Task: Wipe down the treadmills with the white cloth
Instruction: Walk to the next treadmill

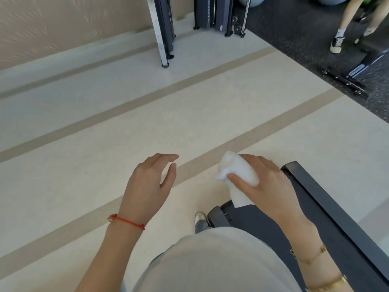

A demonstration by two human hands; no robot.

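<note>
Right hand grips bunched, soft white cloth above flat dark treadmill

I count two hands, the left hand and the right hand, one white cloth, one treadmill beside me, two weight machines (the nearer weight machine, the farther weight machine), three bracelets and one other person.

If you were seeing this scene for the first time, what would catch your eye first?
The crumpled white cloth gripped in the right hand, at lower right above the end of the dark grey treadmill deck. Next, the empty, open left hand hovering over the pale striped floor, a thin red string bracelet on its wrist.
</note>
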